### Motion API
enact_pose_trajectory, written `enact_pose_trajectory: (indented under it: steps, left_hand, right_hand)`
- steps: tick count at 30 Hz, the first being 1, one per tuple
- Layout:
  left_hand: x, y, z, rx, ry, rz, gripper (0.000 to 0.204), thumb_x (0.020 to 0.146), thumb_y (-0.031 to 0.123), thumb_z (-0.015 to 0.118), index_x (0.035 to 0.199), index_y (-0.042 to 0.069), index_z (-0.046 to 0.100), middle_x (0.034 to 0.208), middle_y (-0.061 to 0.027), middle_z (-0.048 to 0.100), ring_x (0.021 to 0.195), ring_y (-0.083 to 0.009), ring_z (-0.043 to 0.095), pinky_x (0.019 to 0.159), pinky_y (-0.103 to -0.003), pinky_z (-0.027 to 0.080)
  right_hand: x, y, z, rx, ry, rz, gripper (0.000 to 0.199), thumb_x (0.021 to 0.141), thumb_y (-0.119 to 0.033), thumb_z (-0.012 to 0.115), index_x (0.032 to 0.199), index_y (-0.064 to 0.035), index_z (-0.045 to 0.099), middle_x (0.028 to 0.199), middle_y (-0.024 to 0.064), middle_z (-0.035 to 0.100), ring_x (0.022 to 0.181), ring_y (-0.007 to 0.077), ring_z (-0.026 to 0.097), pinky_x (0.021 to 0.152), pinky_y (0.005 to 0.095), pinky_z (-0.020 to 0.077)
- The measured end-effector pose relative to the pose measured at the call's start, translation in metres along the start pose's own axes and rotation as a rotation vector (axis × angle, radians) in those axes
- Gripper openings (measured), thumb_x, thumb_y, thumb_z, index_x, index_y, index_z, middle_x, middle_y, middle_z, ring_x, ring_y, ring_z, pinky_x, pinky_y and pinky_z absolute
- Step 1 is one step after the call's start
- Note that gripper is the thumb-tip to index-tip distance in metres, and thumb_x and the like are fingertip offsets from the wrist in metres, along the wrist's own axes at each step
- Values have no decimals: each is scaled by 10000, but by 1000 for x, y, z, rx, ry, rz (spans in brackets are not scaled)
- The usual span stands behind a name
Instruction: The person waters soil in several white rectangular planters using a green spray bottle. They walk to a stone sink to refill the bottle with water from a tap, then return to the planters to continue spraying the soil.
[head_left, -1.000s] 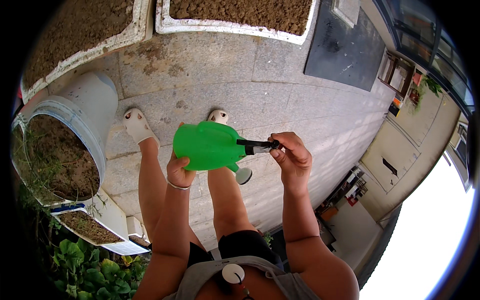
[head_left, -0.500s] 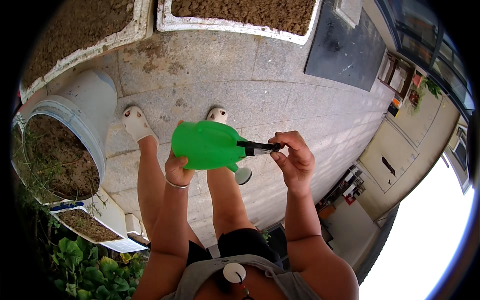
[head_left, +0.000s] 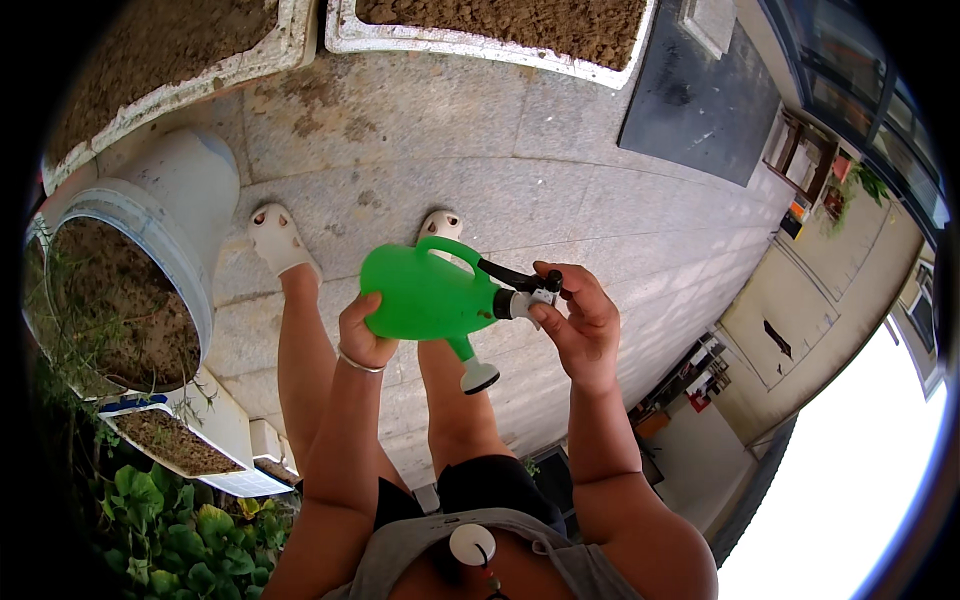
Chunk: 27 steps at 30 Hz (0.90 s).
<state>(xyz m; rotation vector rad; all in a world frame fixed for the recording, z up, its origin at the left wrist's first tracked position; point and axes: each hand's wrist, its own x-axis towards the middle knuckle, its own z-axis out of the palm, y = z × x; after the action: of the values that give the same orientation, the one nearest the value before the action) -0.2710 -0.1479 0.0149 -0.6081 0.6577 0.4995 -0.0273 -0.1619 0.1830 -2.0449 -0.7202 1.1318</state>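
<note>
the watering can (head_left: 425, 297) is green, its spray nozzle (head_left: 518, 304) black and white, its sprinkler rose (head_left: 478, 371) whitish with a dark face. the clogs (head_left: 280, 242) are cream, the shorts (head_left: 495, 490) black, the tank top (head_left: 397, 560) grey, the soil (head_left: 500, 22) brown.

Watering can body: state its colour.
The watering can body is bright green, seen best in the head view.

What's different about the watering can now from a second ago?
The green watering can has rolled a bit: the opening inside its handle now shows, and its sprinkler end has swung toward the person's body. Nothing was newly grabbed or let go. The left hand still holds the can, the right hand still pinches the nozzle, and the bucket stayed put.
</note>
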Motion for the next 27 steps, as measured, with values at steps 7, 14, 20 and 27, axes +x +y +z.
enact_pose_trajectory:
  steps: [7, 14, 20, 27]
  left_hand:
    - [0, -2, -14, 3, 55, -75, 370, 909, 222, 565, 1205, 1, 568, 1112, -116, 655, 1024, -238, 628, 913, -390, 498]
    - [-1, -3, -9, 63, 122, -80, 289, 933, 204, 550, 1119, -10, 606, 1008, -84, 669, 904, -184, 645, 820, -321, 507]
    - [-1, -3, -3, 89, 143, -100, 288, 942, 215, 542, 1108, -9, 614, 981, -78, 673, 877, -180, 649, 797, -314, 512]
    - [-1, -5, -5, 100, 190, -110, 296, 944, 218, 535, 1112, -15, 608, 980, -81, 672, 866, -179, 651, 773, -309, 523]
  right_hand:
    - [1, 1, -3, 127, -50, 33, 409, 816, 38, 700, 1211, 9, 594, 1177, 110, 601, 1062, 190, 580, 951, 314, 463]
    - [3, -1, -5, 177, -51, 130, 398, 839, 20, 689, 1220, 28, 575, 1151, 95, 583, 1046, 175, 574, 938, 304, 454]
    - [5, 5, -3, 201, -39, 140, 366, 856, 0, 680, 1207, 26, 580, 1124, 73, 578, 1023, 153, 566, 909, 281, 446]
    - [5, 10, -5, 226, -50, 146, 356, 862, 3, 669, 1207, 22, 582, 1115, 63, 580, 1007, 146, 559, 907, 274, 438]
